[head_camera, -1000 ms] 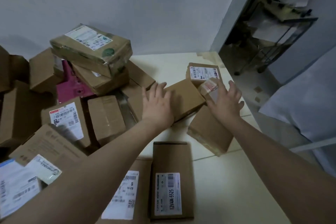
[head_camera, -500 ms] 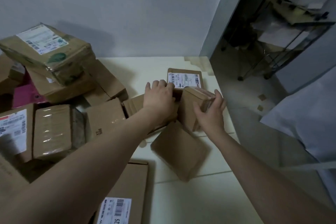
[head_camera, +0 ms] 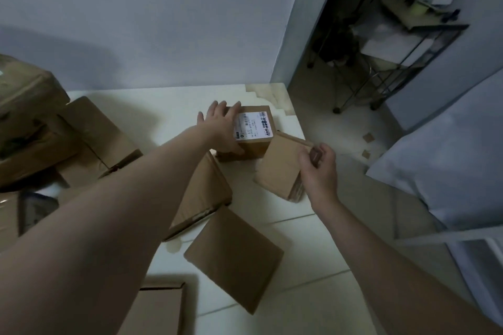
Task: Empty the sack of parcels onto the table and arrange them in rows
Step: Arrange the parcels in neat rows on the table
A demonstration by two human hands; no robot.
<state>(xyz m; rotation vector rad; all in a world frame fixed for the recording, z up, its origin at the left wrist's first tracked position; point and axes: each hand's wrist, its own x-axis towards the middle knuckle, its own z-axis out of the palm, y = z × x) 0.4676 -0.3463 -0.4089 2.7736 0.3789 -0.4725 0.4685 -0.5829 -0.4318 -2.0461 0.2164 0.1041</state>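
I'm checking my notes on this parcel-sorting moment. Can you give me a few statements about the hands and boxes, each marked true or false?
1. The left hand rests on the brown cardboard box with the white printed label. True.
2. That label faces down. False: it faces up.
3. The right hand lies flat on the labelled box. False: its fingers are curled, at the plain brown cardboard box just right of the labelled one.
4. A flat plain brown parcel lies on the table between the two forearms. True.
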